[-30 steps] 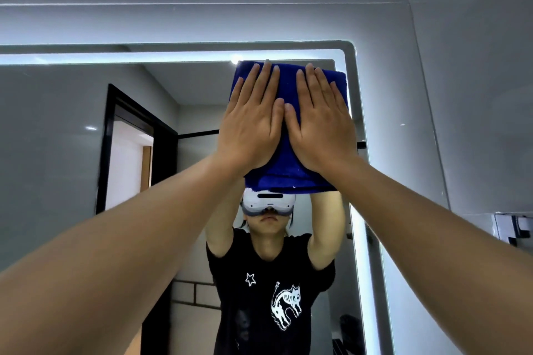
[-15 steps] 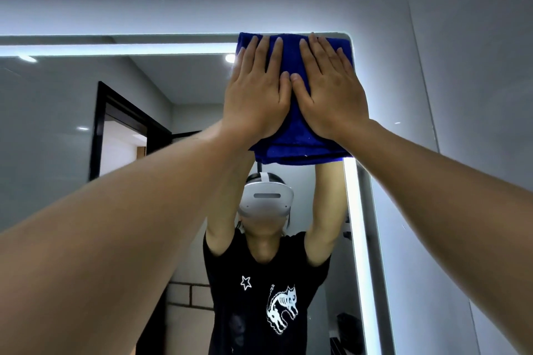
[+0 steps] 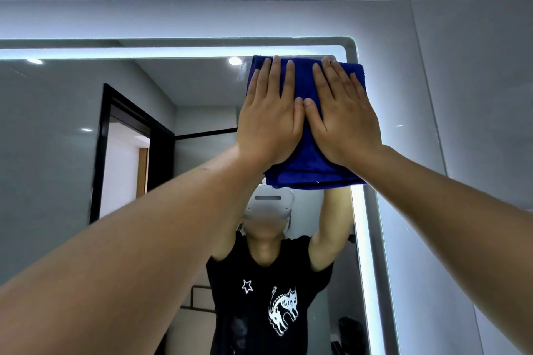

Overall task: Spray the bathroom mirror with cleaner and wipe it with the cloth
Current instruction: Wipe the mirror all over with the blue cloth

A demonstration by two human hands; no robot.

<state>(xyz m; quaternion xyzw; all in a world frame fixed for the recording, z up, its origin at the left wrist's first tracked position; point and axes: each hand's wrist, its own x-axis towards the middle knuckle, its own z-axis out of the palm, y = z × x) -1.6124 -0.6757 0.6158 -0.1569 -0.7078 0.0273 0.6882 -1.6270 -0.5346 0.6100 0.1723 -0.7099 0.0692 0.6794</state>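
While both arms reach up and forward, the left hand [image 3: 269, 121] and the right hand [image 3: 344, 121] lie flat, side by side, on a folded blue cloth [image 3: 305, 164]. Each hand has its fingers straight and a little spread, palms pressing the cloth against the glass; nothing is pinched or curled round. The two thumbs touch each other at the middle of the cloth.

The cloth sits at the upper right corner of the bathroom mirror [image 3: 57, 153], its top edge just under the lit strip [image 3: 144, 52] that runs along the mirror's top edge, and its right side over the lit strip that runs down the mirror's right edge. Its lower edge hangs free below the palms.

In the mirror the reflection of the person [image 3: 268, 282] shows a black T-shirt with a white star and a white skeleton cat print, arms raised to the cloth, and a white headset [image 3: 271, 204] just beneath the cloth's lower edge. To the left in the reflection stands a dark-framed doorway [image 3: 127, 153], and small ceiling lights shine near the top. Grey wall tiles [image 3: 461, 66] surround the mirror above and to the right.
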